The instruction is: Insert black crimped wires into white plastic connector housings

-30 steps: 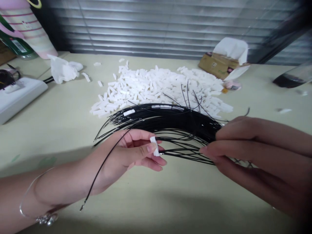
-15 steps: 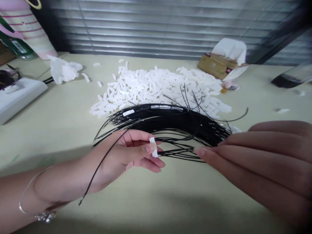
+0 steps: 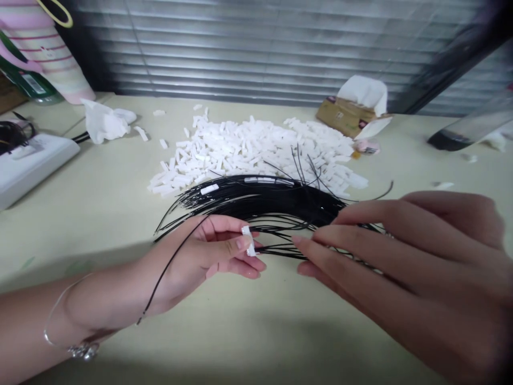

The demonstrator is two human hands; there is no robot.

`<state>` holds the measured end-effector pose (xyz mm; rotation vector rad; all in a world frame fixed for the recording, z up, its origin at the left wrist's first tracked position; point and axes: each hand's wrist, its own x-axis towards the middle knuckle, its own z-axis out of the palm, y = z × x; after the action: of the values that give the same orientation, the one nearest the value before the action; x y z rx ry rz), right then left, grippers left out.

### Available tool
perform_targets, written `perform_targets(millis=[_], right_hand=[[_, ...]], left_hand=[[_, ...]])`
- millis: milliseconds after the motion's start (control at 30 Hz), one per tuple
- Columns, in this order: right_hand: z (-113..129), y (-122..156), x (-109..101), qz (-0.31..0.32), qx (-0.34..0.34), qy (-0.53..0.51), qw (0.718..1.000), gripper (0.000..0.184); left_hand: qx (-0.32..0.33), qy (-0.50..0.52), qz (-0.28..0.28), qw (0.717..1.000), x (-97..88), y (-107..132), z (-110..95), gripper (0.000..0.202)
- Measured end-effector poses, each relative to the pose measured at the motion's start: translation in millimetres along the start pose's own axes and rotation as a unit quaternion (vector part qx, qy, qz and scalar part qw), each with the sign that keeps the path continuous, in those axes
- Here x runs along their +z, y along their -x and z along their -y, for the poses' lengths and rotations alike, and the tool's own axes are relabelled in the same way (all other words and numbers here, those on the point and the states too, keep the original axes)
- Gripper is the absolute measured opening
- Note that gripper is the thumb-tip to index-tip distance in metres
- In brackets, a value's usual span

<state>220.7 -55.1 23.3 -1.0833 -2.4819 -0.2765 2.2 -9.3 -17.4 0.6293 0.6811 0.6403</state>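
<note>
A small white plastic connector housing (image 3: pixel 248 240), a ribbed rectangular block, is pinched upright between the thumb and fingers of the left hand (image 3: pixel 208 248), held just above the tabletop (image 3: pixel 256 331). Beside it, a curved bundle of thin, glossy black wires (image 3: pixel 260 200) arcs in a dense sheaf, with loose strands fanning out and a few white housings lying on top. One wire crosses the back of the left hand and ends in a tiny metal tip. The right hand (image 3: pixel 385 246) reaches in from the other side, fingers long and slightly parted, their tips among the wires; whether it grips them cannot be told. A thin metal bracelet (image 3: pixel 82 350) circles the left wrist. Behind the wires spreads a heap of small white plastic housings (image 3: pixel 248 147), with crumpled tissue (image 3: pixel 105 123) to the left.
</note>
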Motion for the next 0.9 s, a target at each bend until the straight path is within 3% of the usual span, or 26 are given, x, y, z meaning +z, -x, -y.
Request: perform_targets(millis=[100, 400, 633, 900], right_hand=[[5, -7, 0, 0.019, -0.064, 0.057, 0.996, 0.028], [8, -19, 9, -0.002, -0.067, 0.038, 0.997, 0.031], [-4, -18, 19, -0.026, -0.119, 0.063, 0.991, 0.024], [0, -10, 29, -0.035, -0.025, -0.042, 0.998, 0.011]], left_hand=[[-0.001, 0.000, -0.014, 1.000, 0.9, 0, 0, 0.011], [-0.012, 0.011, -0.023, 1.000, 6.4, 1, -6, 0.017], [-0.035, 0.004, -0.034, 0.999, 9.0, 1, -10, 0.009], [-0.010, 0.028, -0.027, 0.999, 5.0, 2, -6, 0.007]])
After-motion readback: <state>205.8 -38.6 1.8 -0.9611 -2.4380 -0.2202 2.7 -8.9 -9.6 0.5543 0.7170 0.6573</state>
